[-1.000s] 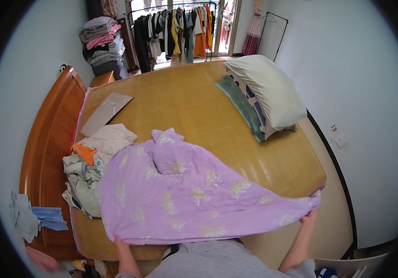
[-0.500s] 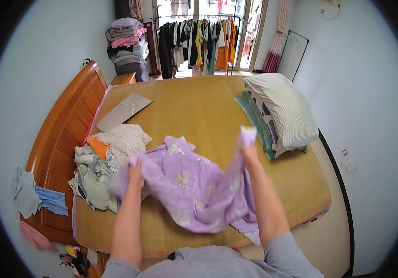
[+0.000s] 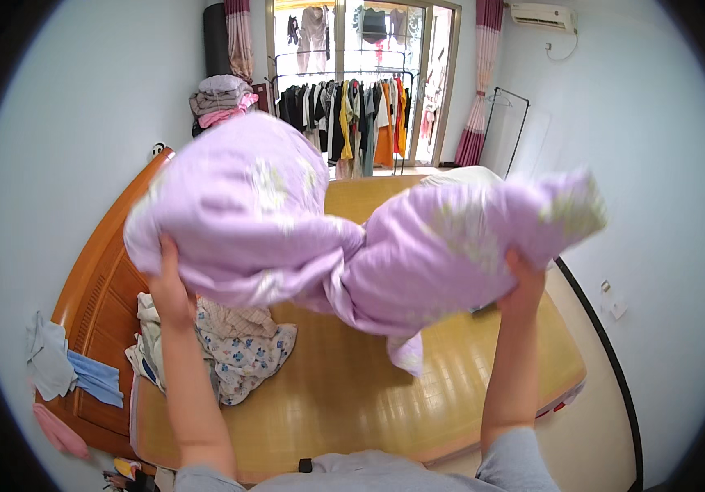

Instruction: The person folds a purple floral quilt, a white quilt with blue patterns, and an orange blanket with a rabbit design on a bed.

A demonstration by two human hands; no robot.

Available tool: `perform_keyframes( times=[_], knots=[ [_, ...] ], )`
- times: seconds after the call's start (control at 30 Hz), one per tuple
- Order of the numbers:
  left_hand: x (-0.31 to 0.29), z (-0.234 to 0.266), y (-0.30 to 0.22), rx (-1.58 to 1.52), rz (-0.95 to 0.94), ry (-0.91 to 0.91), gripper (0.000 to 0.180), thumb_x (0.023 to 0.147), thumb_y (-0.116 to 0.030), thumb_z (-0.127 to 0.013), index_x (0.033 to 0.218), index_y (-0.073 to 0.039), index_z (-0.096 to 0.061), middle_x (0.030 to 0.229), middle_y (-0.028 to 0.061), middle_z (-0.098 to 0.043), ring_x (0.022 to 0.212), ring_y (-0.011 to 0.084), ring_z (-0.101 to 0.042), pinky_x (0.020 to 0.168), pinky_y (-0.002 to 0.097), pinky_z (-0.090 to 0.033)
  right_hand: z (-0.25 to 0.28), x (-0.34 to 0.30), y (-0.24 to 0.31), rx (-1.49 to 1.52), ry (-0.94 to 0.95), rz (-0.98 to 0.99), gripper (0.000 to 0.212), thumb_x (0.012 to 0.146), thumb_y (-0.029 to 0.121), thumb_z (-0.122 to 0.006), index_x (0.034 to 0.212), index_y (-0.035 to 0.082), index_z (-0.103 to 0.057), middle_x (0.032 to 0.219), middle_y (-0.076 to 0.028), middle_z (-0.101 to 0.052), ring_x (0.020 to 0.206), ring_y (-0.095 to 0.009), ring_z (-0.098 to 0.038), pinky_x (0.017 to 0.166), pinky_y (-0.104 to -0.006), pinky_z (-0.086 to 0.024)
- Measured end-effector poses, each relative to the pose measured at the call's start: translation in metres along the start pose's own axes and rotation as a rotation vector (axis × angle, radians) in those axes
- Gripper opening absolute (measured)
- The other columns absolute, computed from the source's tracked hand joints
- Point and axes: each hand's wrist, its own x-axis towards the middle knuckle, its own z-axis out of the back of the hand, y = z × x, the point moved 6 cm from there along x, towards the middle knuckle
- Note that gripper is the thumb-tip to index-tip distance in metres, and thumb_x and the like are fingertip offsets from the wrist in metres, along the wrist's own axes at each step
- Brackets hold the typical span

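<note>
lilac floral cotton quilt cover (image 3: 352, 238) lifted high over wide bamboo-matted wooden bed (image 3: 352, 394), pile of crumpled pale laundry (image 3: 229, 344) near its left edge. left hand (image 3: 168, 287) and right hand (image 3: 524, 283) raised apart, each clenched on cloth. bare mat below; white walls well apart.

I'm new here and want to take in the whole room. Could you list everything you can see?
quilt: one, lilac with pale flowers, held up in the air over the bed
bed: one, wooden with a yellow mat, centre
clothes pile: one, pale mixed colours, bed's left side
folded stack: one, grey and pink, far left
clothes rack: one, many colours, by the window
curtains: two, dark pink, beside the window
air conditioner: one, white, top right wall
left hand: grips the quilt
right hand: grips the quilt
</note>
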Motion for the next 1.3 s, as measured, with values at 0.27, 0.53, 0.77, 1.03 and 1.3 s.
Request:
perform_keyframes(
  times=[0.27, 0.53, 0.77, 1.03, 1.3],
  knots=[
    [-0.312, 0.278, 0.207, 0.367, 0.847, -0.420, 0.040, 0.091, -0.011, -0.050, 0.126, 0.005, -0.043, 0.123, 0.0117, -0.052, 0.109, 0.0216, -0.050, 0.092, 0.0313, -0.038, 0.291, -0.320, -0.159, -0.925, -0.315, -0.945, 0.053, 0.068, 0.007, -0.064, 0.117, -0.007, -0.050, 0.111, -0.016, -0.059, 0.096, -0.029, -0.057, 0.084, -0.0365, -0.045],
    [-0.358, 0.390, 0.172, 0.525, 1.107, -0.399, 0.058, 0.088, -0.036, -0.054, 0.125, 0.007, -0.043, 0.117, 0.0164, -0.054, 0.102, 0.0254, -0.055, 0.085, 0.0349, -0.045, 0.374, -0.410, -0.076, -1.208, -0.620, -1.195, 0.044, 0.064, 0.007, -0.060, 0.104, -0.012, -0.055, 0.096, -0.021, -0.063, 0.090, -0.030, -0.061, 0.077, -0.0380, -0.047],
    [-0.336, 0.244, 0.244, 0.723, 1.021, 0.077, 0.051, 0.088, -0.040, -0.052, 0.106, 0.007, -0.058, 0.091, 0.0114, -0.063, 0.082, 0.0183, -0.057, 0.074, 0.0322, -0.046, 0.276, -0.340, -0.169, -1.407, -0.231, -0.882, 0.037, 0.073, 0.023, -0.065, 0.096, -0.006, -0.060, 0.089, -0.018, -0.064, 0.083, -0.027, -0.060, 0.074, -0.0378, -0.046],
    [-0.334, 0.073, 0.207, 0.812, 0.700, 1.055, 0.042, 0.091, -0.039, -0.046, 0.102, -0.001, -0.059, 0.087, 0.0204, -0.063, 0.081, 0.0351, -0.059, 0.073, 0.0416, -0.046, 0.104, -0.315, -0.257, -0.888, 0.141, -1.024, 0.034, 0.084, 0.032, -0.061, 0.098, 0.000, -0.063, 0.088, -0.006, -0.064, 0.080, -0.014, -0.056, 0.073, -0.0314, -0.045],
    [-0.355, 0.091, 0.193, 0.729, 0.717, 1.132, 0.037, 0.090, -0.034, -0.048, 0.111, -0.004, -0.055, 0.114, 0.0195, -0.054, 0.103, 0.0386, -0.053, 0.089, 0.0433, -0.042, 0.138, -0.351, -0.265, -0.776, -0.284, -1.102, 0.050, 0.088, 0.042, -0.055, 0.114, 0.000, -0.052, 0.106, -0.010, -0.059, 0.094, -0.021, -0.056, 0.081, -0.0366, -0.045]
  ],
)
